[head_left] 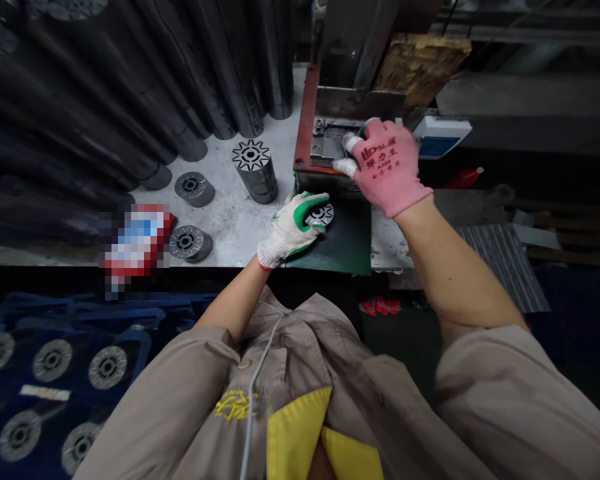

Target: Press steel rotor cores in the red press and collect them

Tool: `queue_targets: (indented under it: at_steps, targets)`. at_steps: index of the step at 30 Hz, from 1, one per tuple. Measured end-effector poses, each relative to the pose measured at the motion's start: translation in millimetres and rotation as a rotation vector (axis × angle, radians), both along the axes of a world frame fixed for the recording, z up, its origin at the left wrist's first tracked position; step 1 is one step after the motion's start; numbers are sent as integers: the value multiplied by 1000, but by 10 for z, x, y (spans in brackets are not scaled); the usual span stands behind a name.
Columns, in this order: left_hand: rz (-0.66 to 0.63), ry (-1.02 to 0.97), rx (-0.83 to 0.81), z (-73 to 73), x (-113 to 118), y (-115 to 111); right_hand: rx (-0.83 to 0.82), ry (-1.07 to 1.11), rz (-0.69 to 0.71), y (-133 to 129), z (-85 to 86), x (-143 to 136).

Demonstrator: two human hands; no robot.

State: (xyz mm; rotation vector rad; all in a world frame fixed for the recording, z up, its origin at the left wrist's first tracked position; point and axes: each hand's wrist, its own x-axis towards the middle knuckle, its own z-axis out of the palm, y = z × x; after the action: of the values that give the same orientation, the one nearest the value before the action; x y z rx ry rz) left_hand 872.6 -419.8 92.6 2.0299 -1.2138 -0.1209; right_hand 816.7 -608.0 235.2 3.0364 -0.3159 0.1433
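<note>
Bearing black Chinese print and "A380", right hand reaches into press fixture.

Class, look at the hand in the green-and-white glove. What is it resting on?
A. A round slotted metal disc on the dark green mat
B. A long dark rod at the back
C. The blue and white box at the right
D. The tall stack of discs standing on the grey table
A: the left hand in the green-and-white glove lies on a round slotted metal disc on the dark green mat, apart from the stack of discs on the table.
</note>
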Motion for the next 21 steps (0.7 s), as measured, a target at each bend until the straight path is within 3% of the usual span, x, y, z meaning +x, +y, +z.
queue_targets:
  at_steps: [2,5,9,13,17,21]
  targets:
    - [42,-25,8,-13,-40,-46,54,67,-14,63,-48,-138]
    - [102,-65,31,-52,-88,-122,117,198,81,221,-249,-339]
    - [92,-68,48,-53,-88,-143,78,371,166,493,-509,-396]
    - [61,-49,74,-17,-71,-119,-22,519,183,624,-378,-270]
    - [98,-56,44,-45,-64,-140,-92,517,313,524,-164,-240]
    - [80,-65,-4,-109,-44,-161,-162,570,384,450,-120,-265]
